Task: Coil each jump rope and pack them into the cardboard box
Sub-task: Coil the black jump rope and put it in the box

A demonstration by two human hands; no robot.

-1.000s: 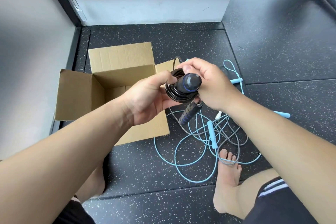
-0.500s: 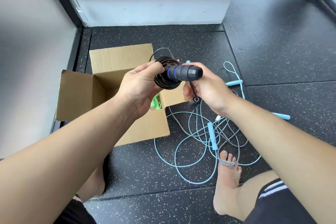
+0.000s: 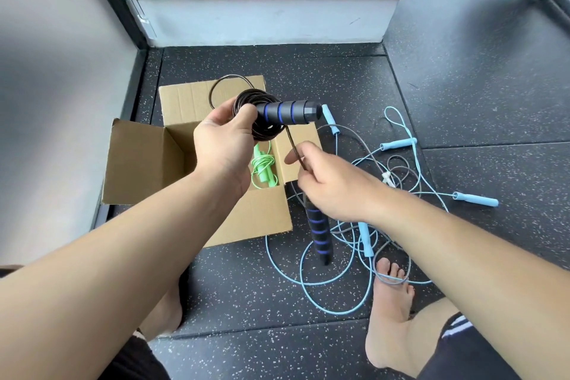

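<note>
As the winding comes down to its last loose length, the scene reads left to right:

cardboard box (image 3: 135, 163): open on the floor at left, with a coiled green rope (image 3: 262, 170) already inside.
left hand (image 3: 222, 139): curled round the black coil (image 3: 259, 114), held up over the box's right side. It now carries coil and handle alone.
upper handle (image 3: 287, 112): long axis runs left to right, cap end pointing right.
free strand (image 3: 294, 151): runs down from the coil. Probably only this short tail is left to wind or tuck (then the box).
right hand (image 3: 333, 185): has let go of the upper handle and dropped nearer, pinching the strand between thumb and fingers.
lower handle (image 3: 319, 231): hangs nearly upright below that hand, free end toward the floor.
light-blue ropes (image 3: 365, 237): tangled on the floor at right, not yet coiled.
</note>
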